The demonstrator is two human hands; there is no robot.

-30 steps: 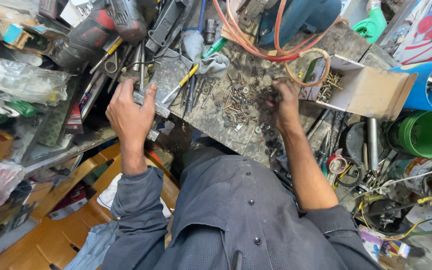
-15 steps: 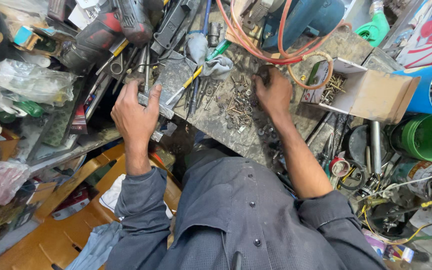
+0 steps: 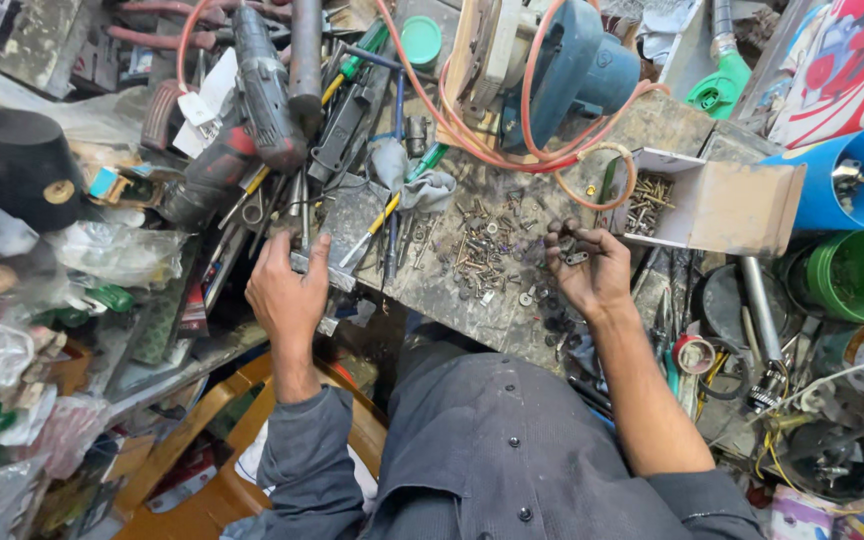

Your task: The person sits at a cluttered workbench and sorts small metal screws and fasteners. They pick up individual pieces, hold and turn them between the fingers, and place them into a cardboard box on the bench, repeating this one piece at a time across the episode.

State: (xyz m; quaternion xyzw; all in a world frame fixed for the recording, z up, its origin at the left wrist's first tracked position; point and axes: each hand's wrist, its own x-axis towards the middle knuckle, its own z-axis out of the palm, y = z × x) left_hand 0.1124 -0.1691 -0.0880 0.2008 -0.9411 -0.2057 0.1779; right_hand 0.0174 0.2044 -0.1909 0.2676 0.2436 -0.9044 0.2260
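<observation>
**Fingers curled over small hardware on a crowded bench**

The fingers (image 3: 564, 240) of the right hand (image 3: 584, 270) are bent inward, half closed around a small dark metal part (image 3: 574, 257) that rests against the palm; the grip is loose rather than clenched, probably so the piece can be turned and looked at. The hand hangs just over the right edge of a scatter of loose screws and washers (image 3: 487, 250) spread on the worn workbench (image 3: 452, 290), so whatever it picks is within easy reach. Just beside it stands an open cardboard box (image 3: 722, 205) lying on its side with more screws inside, its mouth facing the hand.

The left hand (image 3: 287, 290) is mostly open, fingers lightly spread, its tips resting on the edge of a flat grey metal piece (image 3: 314, 268) at the bench's front, seemingly to steady it. Whether it actually pinches the piece cannot be told. Beyond it lie a yellow-handled screwdriver (image 3: 377, 225), wrenches and a dark cordless drill (image 3: 264, 85), well apart from the right hand. An orange cable (image 3: 472, 140) loops in front of a blue power tool (image 3: 572, 70) at the back.
</observation>
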